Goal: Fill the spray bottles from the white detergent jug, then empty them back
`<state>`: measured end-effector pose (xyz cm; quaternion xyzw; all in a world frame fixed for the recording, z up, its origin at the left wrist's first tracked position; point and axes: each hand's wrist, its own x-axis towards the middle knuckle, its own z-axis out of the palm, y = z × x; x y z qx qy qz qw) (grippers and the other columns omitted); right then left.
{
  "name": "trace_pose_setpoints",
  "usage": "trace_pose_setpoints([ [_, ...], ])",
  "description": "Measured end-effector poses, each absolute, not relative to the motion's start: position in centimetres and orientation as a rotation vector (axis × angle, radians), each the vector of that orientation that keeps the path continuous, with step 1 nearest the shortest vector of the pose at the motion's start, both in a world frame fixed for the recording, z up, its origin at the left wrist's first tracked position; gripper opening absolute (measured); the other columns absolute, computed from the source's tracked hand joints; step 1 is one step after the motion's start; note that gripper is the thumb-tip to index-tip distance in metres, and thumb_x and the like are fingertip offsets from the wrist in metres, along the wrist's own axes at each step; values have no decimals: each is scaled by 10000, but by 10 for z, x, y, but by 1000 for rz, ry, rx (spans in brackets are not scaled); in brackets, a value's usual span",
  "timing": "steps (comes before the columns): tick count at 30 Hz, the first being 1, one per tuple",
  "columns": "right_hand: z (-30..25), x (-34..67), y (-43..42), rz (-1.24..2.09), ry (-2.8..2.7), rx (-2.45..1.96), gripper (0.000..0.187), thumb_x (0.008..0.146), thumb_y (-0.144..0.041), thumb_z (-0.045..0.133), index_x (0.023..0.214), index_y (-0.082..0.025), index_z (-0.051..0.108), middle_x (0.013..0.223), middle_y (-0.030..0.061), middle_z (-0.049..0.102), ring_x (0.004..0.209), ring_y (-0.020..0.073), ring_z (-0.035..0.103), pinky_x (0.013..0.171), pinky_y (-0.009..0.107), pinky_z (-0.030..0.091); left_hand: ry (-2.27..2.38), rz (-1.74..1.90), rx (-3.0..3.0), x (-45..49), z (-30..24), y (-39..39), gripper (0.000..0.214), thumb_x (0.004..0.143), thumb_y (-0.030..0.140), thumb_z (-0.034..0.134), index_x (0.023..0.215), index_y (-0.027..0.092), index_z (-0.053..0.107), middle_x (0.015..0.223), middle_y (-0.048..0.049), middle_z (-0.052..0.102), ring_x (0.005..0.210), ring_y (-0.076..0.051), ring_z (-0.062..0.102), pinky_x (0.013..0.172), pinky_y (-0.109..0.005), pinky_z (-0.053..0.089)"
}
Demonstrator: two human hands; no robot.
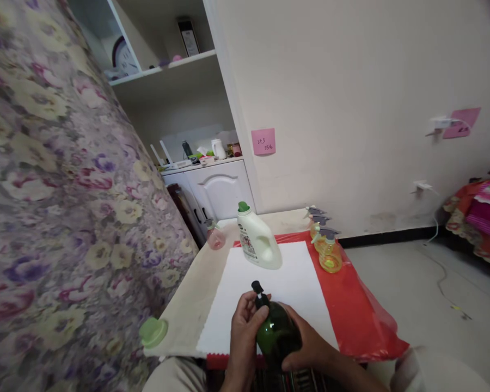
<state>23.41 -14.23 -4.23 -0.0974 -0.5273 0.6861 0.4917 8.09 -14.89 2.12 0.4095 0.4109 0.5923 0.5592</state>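
Note:
A dark green pump bottle with a black pump head is held tilted over the table's near edge. The fingers of my left hand close around its black collar, just under the pump head. Lower down, my right hand wraps round the bottle's body from the right side. Beyond them a pale detergent jug with a green spout and a handle stands upright on the white cloth. What the bottle contains cannot be made out.
Yellow spray bottles stand at the right on red plastic sheeting. A pink spray bottle is at the back left, and a light green cap lies at the front left corner. A flowered curtain hangs along the left.

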Motion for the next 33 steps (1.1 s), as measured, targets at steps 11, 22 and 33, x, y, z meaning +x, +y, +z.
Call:
trace_pose_setpoints([
  [11,-40,238,-144,1643,-1307,-257,1048,482,-323,935,1391,-262,416,1415,119,492,1313,340,439,1096,489,308,951,1380,995,80,27,-147,355,700,333,782,998,200,643,1008,-89,730,960,-256,670,856,-344,483],
  [22,-47,237,-144,1625,-1332,-295,1074,477,-370,929,1404,-254,400,1454,119,450,1338,344,403,1107,488,292,958,1438,938,88,30,-150,381,633,366,814,931,188,658,951,-85,730,933,-260,668,819,-337,482],
  [33,-39,239,-145,1632,-1320,-310,1051,483,-371,927,1390,-253,410,1450,127,455,1328,339,418,1102,484,296,1001,1398,1036,85,32,-152,419,706,429,754,1023,168,670,991,-121,732,979,-280,652,879,-361,454],
])
